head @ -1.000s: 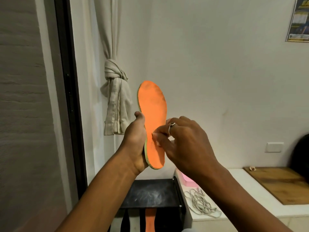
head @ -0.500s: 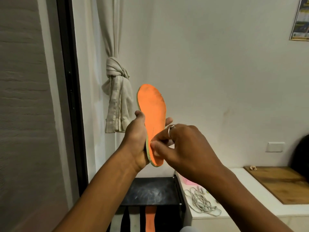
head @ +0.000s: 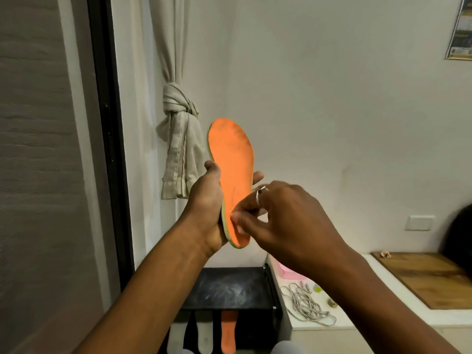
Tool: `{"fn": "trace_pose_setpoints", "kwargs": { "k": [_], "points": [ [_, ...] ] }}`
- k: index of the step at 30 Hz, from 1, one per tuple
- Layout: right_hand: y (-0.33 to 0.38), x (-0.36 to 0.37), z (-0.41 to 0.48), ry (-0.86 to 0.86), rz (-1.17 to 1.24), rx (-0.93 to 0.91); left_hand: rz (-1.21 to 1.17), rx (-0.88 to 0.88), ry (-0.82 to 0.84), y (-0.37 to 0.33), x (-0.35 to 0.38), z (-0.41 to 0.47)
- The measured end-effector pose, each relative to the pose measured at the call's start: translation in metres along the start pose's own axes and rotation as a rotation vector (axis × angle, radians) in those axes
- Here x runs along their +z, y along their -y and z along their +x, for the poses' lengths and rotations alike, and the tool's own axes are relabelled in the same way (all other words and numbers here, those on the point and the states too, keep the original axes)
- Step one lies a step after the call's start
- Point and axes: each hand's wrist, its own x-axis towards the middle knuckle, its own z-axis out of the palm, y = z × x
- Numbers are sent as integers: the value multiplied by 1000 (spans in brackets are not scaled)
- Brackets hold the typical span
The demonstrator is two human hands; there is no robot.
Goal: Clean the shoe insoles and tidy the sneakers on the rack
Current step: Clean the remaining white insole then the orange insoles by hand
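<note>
The orange foam insole [head: 233, 159] stands upright in the left hand [head: 207, 208], with the right hand [head: 288, 215] in front of its lower end. The knotted beige fabric curtain [head: 178, 139] hangs behind, to the left. The black flat-topped rack [head: 229, 287] is below. To its right, the white ledge [head: 362, 290] bears the grey coiled laces [head: 305, 306], with the brown wooden board [head: 429, 277] farther right.

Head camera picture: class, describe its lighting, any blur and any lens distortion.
Head view: soft, dim indoor light, no glare; the orange foam insole looks fairly sharp; the fingertips of the right hand are slightly motion-blurred; the wide lens slants the dark door frame and tilts the wall poster at the right edge.
</note>
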Motion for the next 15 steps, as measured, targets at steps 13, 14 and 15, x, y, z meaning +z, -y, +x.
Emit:
{"fn": "trace_pose_setpoints", "kwargs": {
  "k": [13, 14, 15],
  "points": [
    [-6, 6, 1, -6, 94, 49, -15, -5, -5, 2, 0, 2],
    [-7, 5, 2, -16, 92, 46, -20, 1, -4, 2, -1, 2],
    [-9, 6, 4, -52, 68, 39, -23, 5, -3, 1, 0, 1]
  ]
}}
